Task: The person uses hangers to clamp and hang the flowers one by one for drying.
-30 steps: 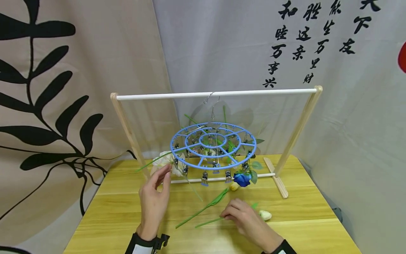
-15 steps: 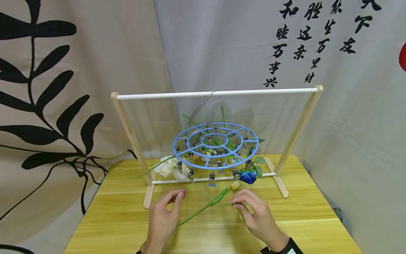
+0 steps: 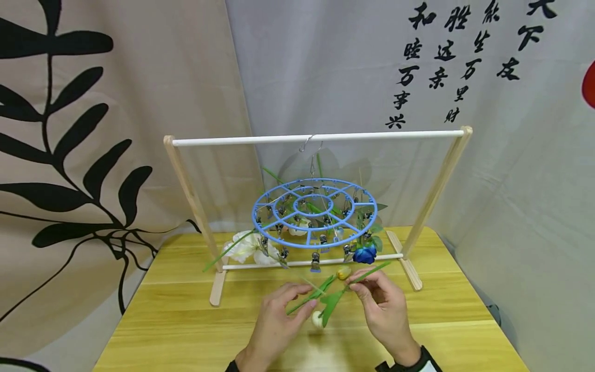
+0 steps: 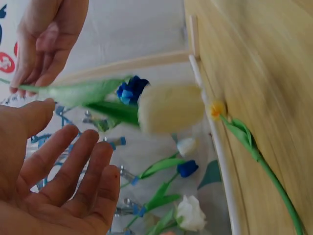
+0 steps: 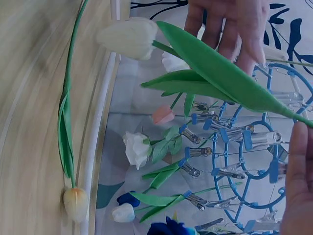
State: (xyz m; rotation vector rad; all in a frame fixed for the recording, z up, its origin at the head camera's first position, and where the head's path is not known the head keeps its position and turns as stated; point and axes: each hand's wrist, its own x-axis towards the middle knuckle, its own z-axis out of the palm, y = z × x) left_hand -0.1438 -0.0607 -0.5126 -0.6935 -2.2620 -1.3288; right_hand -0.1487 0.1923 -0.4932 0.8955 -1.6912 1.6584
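My right hand [image 3: 383,312] pinches the green stem of an artificial white tulip [image 5: 129,39] above the table. Its bloom hangs down and its stem points up to the right in the head view. Close to the tulip's leaves [image 3: 331,306], my left hand [image 4: 63,188] is held with fingers apart and nothing gripped. Behind both hands, a round blue clip hanger [image 3: 309,246] hangs with metal clips around its rings. A blue rose [image 3: 364,253] hangs at its right and a white flower [image 3: 241,249] at its left. Further tulips and a white rose [image 5: 137,149] hang from other clips.
A yellow tulip [image 5: 76,203] lies on the wooden table [image 3: 176,320] just beyond the hands. The hanger's hook is over the white bar [image 3: 232,140] of a wooden stand. A lower white rod [image 3: 251,266] runs between its feet.
My left hand has come away from the white flower at the hanger's left, moving right and nearer. My right hand has lifted the white tulip off the table and turned it bloom-down.
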